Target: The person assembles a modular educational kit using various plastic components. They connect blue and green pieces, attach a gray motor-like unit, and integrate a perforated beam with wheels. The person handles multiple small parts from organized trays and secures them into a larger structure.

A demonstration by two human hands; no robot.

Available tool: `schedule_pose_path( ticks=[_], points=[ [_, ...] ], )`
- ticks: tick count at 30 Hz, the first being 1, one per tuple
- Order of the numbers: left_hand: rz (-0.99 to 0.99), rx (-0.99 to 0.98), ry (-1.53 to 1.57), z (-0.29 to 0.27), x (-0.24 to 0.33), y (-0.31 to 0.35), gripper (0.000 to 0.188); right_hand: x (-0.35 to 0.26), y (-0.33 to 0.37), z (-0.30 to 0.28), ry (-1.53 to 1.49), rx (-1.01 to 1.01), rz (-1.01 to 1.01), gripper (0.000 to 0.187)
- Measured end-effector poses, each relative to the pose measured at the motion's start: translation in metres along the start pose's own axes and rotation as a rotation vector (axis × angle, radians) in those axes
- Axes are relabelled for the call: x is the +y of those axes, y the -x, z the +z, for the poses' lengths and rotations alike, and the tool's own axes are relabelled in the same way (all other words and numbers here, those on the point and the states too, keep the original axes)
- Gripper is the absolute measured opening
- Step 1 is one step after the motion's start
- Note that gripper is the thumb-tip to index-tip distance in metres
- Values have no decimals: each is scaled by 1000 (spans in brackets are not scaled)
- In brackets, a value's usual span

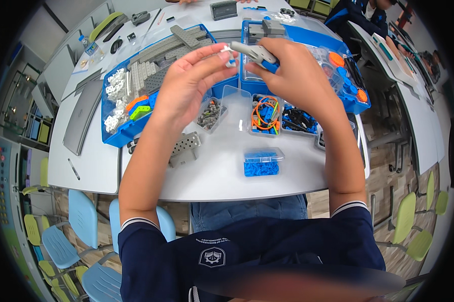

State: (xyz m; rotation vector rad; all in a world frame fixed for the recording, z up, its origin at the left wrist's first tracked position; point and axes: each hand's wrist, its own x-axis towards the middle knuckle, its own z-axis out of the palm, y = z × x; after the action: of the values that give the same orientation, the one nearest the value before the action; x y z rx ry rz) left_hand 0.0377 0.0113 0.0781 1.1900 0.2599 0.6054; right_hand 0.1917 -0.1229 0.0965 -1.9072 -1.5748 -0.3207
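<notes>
Clock face taken from the middle of the view.

12 o'clock, raised: left hand pinches a small white bit between thumb and forefinger, the other fingers bent below. A blue-and-white piece shows just under the bit; cannot tell whether they join. Right hand has its fingers wrapped round a grey-and-blue tool, its tip close against the bit; contact hard to tell.

11 o'clock: blue tray, grey plates, white parts, orange and green pieces. 1 o'clock: second blue tray, orange and blue wheels. Between 1 and 2, nearer: clear box with orange loop. Just off 4: lidded box full of blue pins. 9 o'clock, near: grey holed block; farther out, laptop and pen.

Writing: 6 o'clock, navy shirt, pale lettering arched over a shield badge bearing a gear shape. Bottle at 10, markings too small to read.
</notes>
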Motion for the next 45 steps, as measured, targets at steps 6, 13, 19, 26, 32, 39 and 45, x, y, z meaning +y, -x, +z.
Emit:
schedule_pose_path(
  ticks=[6,13,19,26,32,39,45],
  points=[
    [71,-60,-83,-14,11,-8,37,-3,10,-4,382,129,-154,17],
    [32,-87,-107,-15,-1,-11,37,-4,9,1,430,127,-202,18],
    [53,-69,-200,-14,-8,-9,36,0,8,0,462,81,-239,21],
    [37,-134,-290,-6,-4,-3,34,1,11,1,417,22,-182,22],
    [25,-125,-419,7,-2,9,27,4,7,12,453,109,-270,21],
    [93,-64,-527,4,-5,11,26,6,9,20,375,125,-317,22],
    [399,67,-652,1,-9,9,23,12,7,16,320,206,-349,21]
  ],
)
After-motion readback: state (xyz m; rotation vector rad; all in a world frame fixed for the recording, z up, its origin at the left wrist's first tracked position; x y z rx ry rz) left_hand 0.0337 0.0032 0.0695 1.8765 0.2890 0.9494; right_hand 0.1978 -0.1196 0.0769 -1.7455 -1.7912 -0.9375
